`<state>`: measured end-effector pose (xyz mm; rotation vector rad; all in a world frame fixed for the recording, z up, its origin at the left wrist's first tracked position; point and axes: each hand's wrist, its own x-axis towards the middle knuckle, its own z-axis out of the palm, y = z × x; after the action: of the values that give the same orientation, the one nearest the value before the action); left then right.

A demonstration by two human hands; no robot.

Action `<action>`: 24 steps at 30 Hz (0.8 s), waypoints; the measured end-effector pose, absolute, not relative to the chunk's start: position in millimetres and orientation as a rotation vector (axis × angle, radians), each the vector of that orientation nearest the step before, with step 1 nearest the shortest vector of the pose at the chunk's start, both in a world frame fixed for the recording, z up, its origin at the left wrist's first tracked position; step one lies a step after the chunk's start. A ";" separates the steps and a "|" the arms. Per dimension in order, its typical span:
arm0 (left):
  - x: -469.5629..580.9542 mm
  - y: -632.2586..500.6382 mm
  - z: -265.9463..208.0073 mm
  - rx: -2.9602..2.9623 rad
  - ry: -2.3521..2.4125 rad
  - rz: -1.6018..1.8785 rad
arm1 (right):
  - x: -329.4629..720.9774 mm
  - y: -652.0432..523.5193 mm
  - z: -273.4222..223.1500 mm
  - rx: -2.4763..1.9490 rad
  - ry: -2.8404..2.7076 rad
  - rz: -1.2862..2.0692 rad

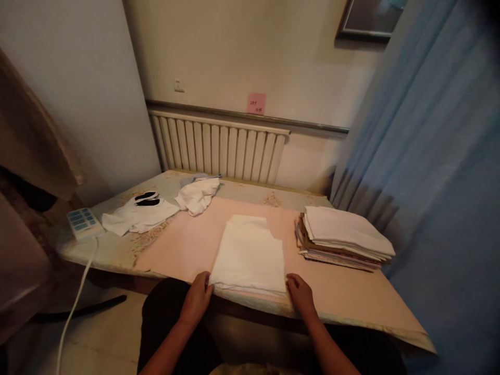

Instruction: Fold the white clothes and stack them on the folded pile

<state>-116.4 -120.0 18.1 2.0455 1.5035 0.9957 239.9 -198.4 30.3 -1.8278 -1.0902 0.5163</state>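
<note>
A folded white cloth garment [250, 255] lies flat on the pink sheet that covers the table, close to the front edge. My left hand [198, 296] has its fingers closed at the garment's near left corner. At the near right corner, my right hand [300, 294] pinches the cloth's edge between curled fingers. The garment's upper right side has a stepped outline. To the right sits a stack of folded cloths [347, 229], white on top with brown and darker layers below.
Crumpled white garments [144, 216] and another white cloth [199, 195] lie at the table's left. A power strip [83, 223] with a white cord rests on the left corner. A blue curtain [441, 156] hangs at right; a radiator [219, 143] stands behind.
</note>
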 end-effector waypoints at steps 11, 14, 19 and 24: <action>-108.8 -118.5 22.3 2.303 1.679 0.794 | 244.7 -196.1 38.7 -1.729 -1.018 0.764; -108.6 -115.4 15.8 2.396 1.657 0.827 | 247.0 -195.1 40.3 -1.697 -0.992 0.828; -107.2 -113.9 13.6 2.488 1.671 0.818 | 249.7 -193.5 41.0 -1.654 -0.932 0.910; -105.6 -114.8 16.6 2.498 1.684 0.791 | 247.1 -194.0 43.7 -1.647 -0.919 0.910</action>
<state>-105.6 -114.8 16.6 2.4983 1.6840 0.7908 247.1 -194.0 43.7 -1.6466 -0.9190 0.9101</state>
